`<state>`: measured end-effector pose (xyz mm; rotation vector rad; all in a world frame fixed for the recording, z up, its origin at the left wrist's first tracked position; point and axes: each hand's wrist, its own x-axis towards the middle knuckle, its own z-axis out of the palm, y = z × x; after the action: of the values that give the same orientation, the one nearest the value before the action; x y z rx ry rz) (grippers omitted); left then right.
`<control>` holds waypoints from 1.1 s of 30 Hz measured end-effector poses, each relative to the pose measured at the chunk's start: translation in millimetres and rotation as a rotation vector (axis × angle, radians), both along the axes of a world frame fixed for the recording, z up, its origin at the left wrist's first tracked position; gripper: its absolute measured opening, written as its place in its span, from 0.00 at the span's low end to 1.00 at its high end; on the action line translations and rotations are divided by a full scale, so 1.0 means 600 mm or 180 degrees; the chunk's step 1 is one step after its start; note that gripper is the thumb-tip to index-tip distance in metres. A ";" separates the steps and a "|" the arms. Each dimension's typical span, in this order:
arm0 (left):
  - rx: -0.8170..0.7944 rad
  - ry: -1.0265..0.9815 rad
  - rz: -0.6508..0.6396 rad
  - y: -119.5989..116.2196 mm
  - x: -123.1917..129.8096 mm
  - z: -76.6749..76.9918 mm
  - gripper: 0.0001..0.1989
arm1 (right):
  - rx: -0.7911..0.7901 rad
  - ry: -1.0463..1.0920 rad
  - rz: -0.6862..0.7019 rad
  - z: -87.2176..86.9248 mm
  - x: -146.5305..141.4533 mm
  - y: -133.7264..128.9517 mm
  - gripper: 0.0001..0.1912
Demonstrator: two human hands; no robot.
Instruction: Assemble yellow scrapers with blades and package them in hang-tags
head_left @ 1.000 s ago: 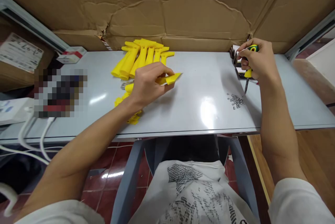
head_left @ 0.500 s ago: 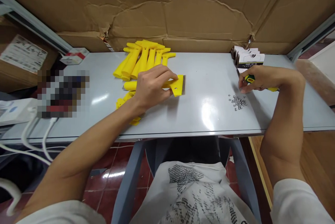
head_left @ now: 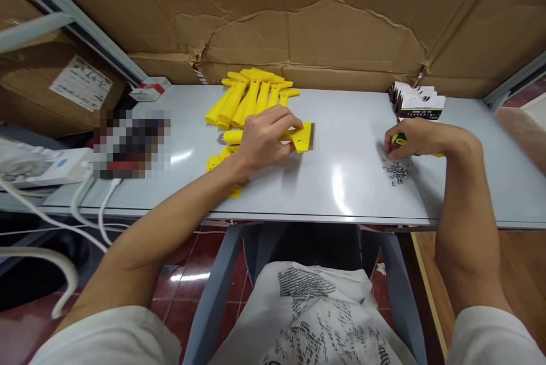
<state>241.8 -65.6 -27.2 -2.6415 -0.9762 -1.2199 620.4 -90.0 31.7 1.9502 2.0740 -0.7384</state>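
The left hand (head_left: 265, 139) has its thumb and fingers clamped around the neck of 1 yellow scraper (head_left: 303, 139), which lies across the middle of the work place, near the left forearm. Its broad face looks upward and the blade (head_left: 313, 136) points to the right, away from the fingers; I think this grip keeps the skin off the edge and leaves the 1 dark spot on the face uncovered. Whether the scraper rests on the table (head_left: 341, 103) or is lifted a little, I cannot tell. The right hand (head_left: 412, 137) is closed on a green and yellow screwdriver (head_left: 400, 139), tucked along the palm, probably so that the fingertips are free for small things. These tips are bent down at the edge of the loose screws (head_left: 398, 171); whether they pinch 1 of them, I cannot tell. The screws lie on the right, convenient for that hand. The handles (head_left: 252, 98) are piled behind the left hand, the small parts (head_left: 216, 162) lie beside its forearm, and the cards (head_left: 422, 102) stand at the back right, seemingly to be out of the way
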 end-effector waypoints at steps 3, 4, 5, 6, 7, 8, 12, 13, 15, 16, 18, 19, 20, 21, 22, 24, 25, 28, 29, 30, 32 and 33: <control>-0.0050 -0.0232 -0.0025 -0.002 0.003 -0.001 0.03 | 0.0392 -0.0081 0.0092 -0.004 -0.003 0.004 0.08; -0.0020 -0.0234 -0.0043 -0.003 0.004 -0.003 0.02 | 0.0606 -0.0017 0.0146 -0.006 -0.004 0.005 0.08; 0.0053 -0.0183 -0.0075 -0.004 0.004 -0.005 0.02 | 0.0853 0.0107 0.0200 -0.007 -0.005 0.005 0.08; 0.0174 -0.0101 -0.0122 -0.005 0.003 -0.008 0.03 | 0.1117 0.0247 0.0243 -0.007 -0.008 0.004 0.07; 0.0342 -0.0011 -0.0192 -0.006 0.003 -0.011 0.05 | 0.1391 0.0418 0.0270 -0.007 -0.013 0.001 0.07; 0.0538 0.0065 -0.0286 -0.008 0.001 -0.013 0.07 | 0.1651 0.0628 0.0283 -0.006 -0.019 -0.003 0.06; 0.0867 0.0415 -0.0633 -0.021 -0.003 -0.012 0.10 | 0.2316 0.1421 0.0336 0.000 -0.065 -0.023 0.08; 0.0765 0.0547 -0.0677 -0.024 -0.004 -0.010 0.11 | 0.2394 0.1482 0.0391 0.000 -0.078 -0.028 0.09; 0.0472 0.0749 -0.0768 -0.030 -0.003 -0.002 0.14 | 0.2471 0.1379 0.0535 0.000 -0.103 -0.036 0.09; 0.0362 0.0788 -0.0826 -0.031 -0.003 0.001 0.15 | 0.2500 0.1311 0.0611 -0.001 -0.113 -0.040 0.09; 0.0327 0.0814 -0.0936 -0.031 -0.003 0.005 0.15 | 0.2557 0.1278 0.0738 -0.003 -0.128 -0.046 0.07; 0.0423 0.0814 -0.0986 -0.031 -0.002 0.006 0.15 | 0.2594 0.1323 0.0802 -0.004 -0.134 -0.049 0.06; 0.0582 0.0805 -0.1027 -0.030 -0.002 0.005 0.14 | 0.2653 0.1410 0.0865 -0.004 -0.139 -0.052 0.06; 0.0765 0.0800 -0.1043 -0.029 -0.002 0.003 0.13 | 0.2715 0.1529 0.0929 -0.004 -0.142 -0.055 0.06; 0.0950 0.0789 -0.1041 -0.028 -0.001 0.001 0.12 | 0.2767 0.1670 0.0988 -0.004 -0.145 -0.057 0.07; 0.1303 0.0732 -0.1002 -0.027 0.000 -0.001 0.11 | 0.2877 0.1991 0.1118 -0.005 -0.149 -0.061 0.07; 0.1469 0.0713 -0.0987 -0.027 0.001 -0.001 0.11 | 0.2918 0.2145 0.1192 -0.005 -0.150 -0.062 0.07; 0.1911 0.0701 -0.1002 -0.029 0.004 0.005 0.09 | 0.2981 0.2465 0.1478 -0.008 -0.153 -0.065 0.07; 0.2006 0.0713 -0.1018 -0.030 0.005 0.009 0.09 | 0.2997 0.2507 0.1573 -0.009 -0.153 -0.065 0.08; 0.2066 0.0718 -0.1037 -0.031 0.007 0.012 0.09 | 0.3014 0.2524 0.1656 -0.011 -0.154 -0.065 0.08; 0.2147 0.0661 -0.1112 -0.034 0.011 0.017 0.09 | 0.3066 0.2539 0.1797 -0.014 -0.157 -0.066 0.08; 0.2186 0.0619 -0.1144 -0.035 0.013 0.019 0.09 | 0.3073 0.2543 0.1856 -0.017 -0.159 -0.067 0.07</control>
<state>249.7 -86.7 -15.6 -2.3401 -0.0163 -1.0639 524.8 -130.1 21.7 1.1875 3.7775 -0.4199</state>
